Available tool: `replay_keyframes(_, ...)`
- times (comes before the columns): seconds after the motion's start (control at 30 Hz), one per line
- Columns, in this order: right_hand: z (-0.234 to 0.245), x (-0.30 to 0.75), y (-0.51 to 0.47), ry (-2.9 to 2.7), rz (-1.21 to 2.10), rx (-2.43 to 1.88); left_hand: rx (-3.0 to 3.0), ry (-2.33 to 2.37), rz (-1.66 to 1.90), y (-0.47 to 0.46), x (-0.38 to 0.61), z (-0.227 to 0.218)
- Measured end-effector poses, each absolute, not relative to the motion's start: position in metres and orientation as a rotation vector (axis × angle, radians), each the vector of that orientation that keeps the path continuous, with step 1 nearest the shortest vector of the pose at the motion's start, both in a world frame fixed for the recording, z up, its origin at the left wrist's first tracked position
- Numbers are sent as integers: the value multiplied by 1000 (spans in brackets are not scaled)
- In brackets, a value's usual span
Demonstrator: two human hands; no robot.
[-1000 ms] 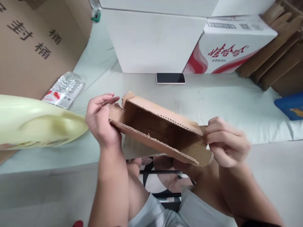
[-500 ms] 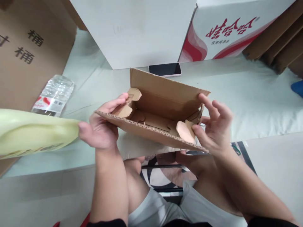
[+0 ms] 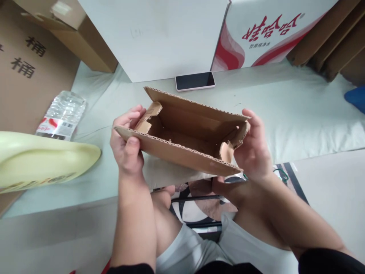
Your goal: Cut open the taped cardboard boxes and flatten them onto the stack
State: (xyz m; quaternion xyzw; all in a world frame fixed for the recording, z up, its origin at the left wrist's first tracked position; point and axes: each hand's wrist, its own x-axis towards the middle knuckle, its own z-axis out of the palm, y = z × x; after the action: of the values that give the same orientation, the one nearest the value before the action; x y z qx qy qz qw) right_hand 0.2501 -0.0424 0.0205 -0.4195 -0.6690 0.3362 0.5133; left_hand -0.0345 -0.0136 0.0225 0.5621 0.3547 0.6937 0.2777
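Observation:
Between my hands is a small brown cardboard box (image 3: 188, 152), its top open and its two long flaps standing up and outward. My left hand (image 3: 128, 140) grips the left end, thumb on the near flap and fingers around the far side of that end. At the right end my right hand (image 3: 253, 148) presses against the outside, with fingertips by the far flap's corner; its thumb is mostly hidden. Short notched end flaps fold inward at both ends. The inside of the box looks dark, with nothing visible in it.
A black-screened phone (image 3: 195, 81) lies behind the box, before a large white carton (image 3: 171, 38). Left are a clear plastic bottle (image 3: 61, 116) and a pale yellow-green container (image 3: 42, 161). Brown cardboard (image 3: 327, 42) stands at the back right, near a blue object (image 3: 355, 99).
The box has tilted, its long flaps now showing more edge-on. My left thumb has moved onto the near flap, and my right thumb has left the end flap.

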Motion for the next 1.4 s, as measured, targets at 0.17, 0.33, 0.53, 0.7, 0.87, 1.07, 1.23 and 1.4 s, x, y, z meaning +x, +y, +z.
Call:
replay_keyframes(0.17, 13, 247, -38, -1431, 930, -1064, 1514, 977, 1846, -15, -35, 22)
replay_keyframes(0.33, 15, 245, -40, -1467, 949, -1099, 1495, 1035, 1856, -13, -35, 18)
replay_keyframes(0.53, 14, 246, -41, -1517, 949, -963, 1579, 994, 1852, -13, -35, 18)
replay_keyframes(0.7, 14, 245, -40, -1485, 945, -986, 1594, 1028, 1806, -15, -37, 20)
replay_keyframes(0.87, 14, 248, -40, -1612, 897, -943, 1559, 1188, 1790, -16, -36, 19)
replay_keyframes(1.07, 9, 251, -40, -1657, 927, -879, 1572, 1320, 1762, -13, -38, 19)
replay_keyframes(1.23, 19, 249, -41, -1749, 853, -916, 1660, 1277, 1696, -16, -41, 18)
replay_keyframes(1.4, 7, 249, -35, -1578, 957, -864, 1666, 1251, 1771, -17, -40, 18)
